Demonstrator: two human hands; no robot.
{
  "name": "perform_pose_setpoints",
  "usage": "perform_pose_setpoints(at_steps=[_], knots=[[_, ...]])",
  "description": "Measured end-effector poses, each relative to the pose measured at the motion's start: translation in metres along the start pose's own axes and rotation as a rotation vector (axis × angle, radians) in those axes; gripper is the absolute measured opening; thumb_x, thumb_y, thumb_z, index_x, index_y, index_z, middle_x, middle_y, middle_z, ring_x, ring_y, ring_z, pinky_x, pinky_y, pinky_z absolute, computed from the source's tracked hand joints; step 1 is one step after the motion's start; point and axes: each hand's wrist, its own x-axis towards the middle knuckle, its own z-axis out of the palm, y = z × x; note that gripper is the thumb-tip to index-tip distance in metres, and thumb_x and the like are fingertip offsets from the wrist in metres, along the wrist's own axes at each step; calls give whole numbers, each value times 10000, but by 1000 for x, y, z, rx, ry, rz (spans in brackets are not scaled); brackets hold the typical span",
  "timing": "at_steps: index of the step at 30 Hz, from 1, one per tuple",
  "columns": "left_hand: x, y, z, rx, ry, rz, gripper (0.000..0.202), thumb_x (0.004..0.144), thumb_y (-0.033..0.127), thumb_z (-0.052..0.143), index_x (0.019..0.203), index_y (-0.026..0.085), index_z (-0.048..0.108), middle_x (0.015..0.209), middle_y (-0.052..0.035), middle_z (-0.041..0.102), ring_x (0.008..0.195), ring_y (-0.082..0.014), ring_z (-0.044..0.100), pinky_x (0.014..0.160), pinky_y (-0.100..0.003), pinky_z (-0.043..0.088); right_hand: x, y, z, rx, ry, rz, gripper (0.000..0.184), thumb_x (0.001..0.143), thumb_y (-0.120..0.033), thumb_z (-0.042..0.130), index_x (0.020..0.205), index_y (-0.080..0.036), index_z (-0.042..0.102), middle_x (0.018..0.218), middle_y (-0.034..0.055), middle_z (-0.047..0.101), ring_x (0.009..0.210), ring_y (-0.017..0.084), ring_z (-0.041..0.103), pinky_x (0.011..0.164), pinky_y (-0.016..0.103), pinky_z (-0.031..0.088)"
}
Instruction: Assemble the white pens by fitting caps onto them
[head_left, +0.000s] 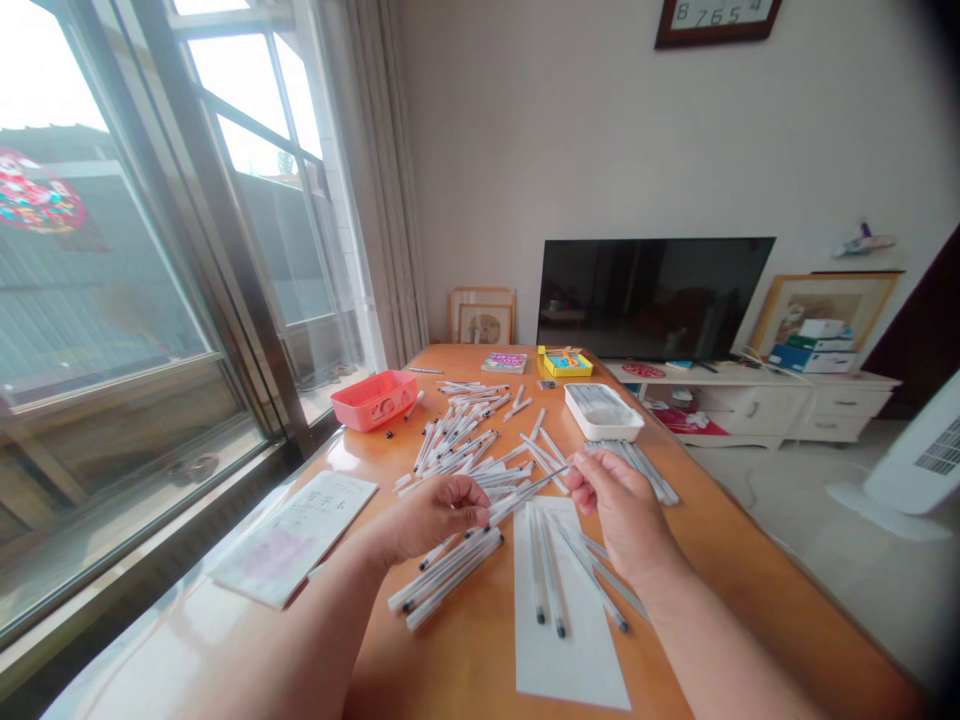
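My left hand (442, 512) is closed, its thumb and fingertips pinching the near end of a pale pen barrel (514, 503). From the barrel's far end a thin dark pen refill (551, 476) runs to my right hand (611, 500), whose fingers are pinched on its tip. Below the hands, several black-ended pens (551, 580) lie on a white sheet of paper (566, 665). Another bunch of pens (450, 580) rests on the wood beside my left wrist. A large loose heap of white pen parts (457, 435) spreads beyond my hands.
On the wooden table (420, 680) stand a red basket (373, 402) at left and a white box (604, 412) at right, with grey tubes (645, 470) beside it. A notebook (300, 535) lies at left. At the far end are a yellow box (566, 362) and a colourful booklet (504, 362).
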Motion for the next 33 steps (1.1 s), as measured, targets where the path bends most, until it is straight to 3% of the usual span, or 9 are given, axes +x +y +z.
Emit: perform_pose_setpoints(at_steps=[11, 14, 18, 23, 30, 33], knots=[[2, 3, 12, -111, 21, -50, 284, 757, 453, 736, 865, 193, 702, 766, -14, 671, 670, -144, 546, 622, -250, 402, -6, -4, 3, -83, -10, -44, 332, 852, -513, 657, 744, -199, 636, 712, 15, 653, 594, 120, 513, 554, 237, 401], [2, 7, 13, -203, -15, -46, 315, 761, 468, 744, 872, 177, 697, 780, -22, 674, 656, -131, 532, 611, -245, 388, -8, -1, 6, -123, -102, -3, 373, 854, -558, 646, 777, -193, 661, 703, 16, 645, 587, 116, 507, 536, 231, 390], [4, 8, 13, -333, 7, -14, 351, 767, 488, 750, 864, 159, 673, 806, -39, 681, 609, -105, 501, 576, -236, 372, -10, 3, 9, -171, -235, 32, 441, 857, -609, 616, 968, -193, 711, 733, 34, 666, 584, 127, 518, 520, 237, 382], [9, 3, 12, -479, 79, -5, 343, 759, 454, 779, 838, 149, 642, 728, -35, 638, 667, -131, 581, 623, -245, 423, -11, 8, 10, -248, -289, 22, 401, 883, -576, 589, 884, -191, 701, 747, 31, 688, 628, 135, 567, 561, 238, 409], [11, 1, 18, -584, 100, -8, 310, 778, 399, 780, 874, 148, 625, 801, -65, 688, 744, -164, 659, 729, -294, 491, -27, 8, 25, -327, -585, -28, 305, 890, -483, 605, 912, -200, 717, 827, 12, 705, 769, 177, 616, 680, 270, 465], [10, 3, 23, -609, 88, 29, 301, 777, 376, 783, 882, 145, 623, 809, -58, 678, 771, -170, 662, 756, -310, 499, -31, 11, 29, -347, -607, -43, 263, 888, -449, 610, 912, -209, 715, 781, 0, 674, 721, 163, 589, 652, 266, 445]])
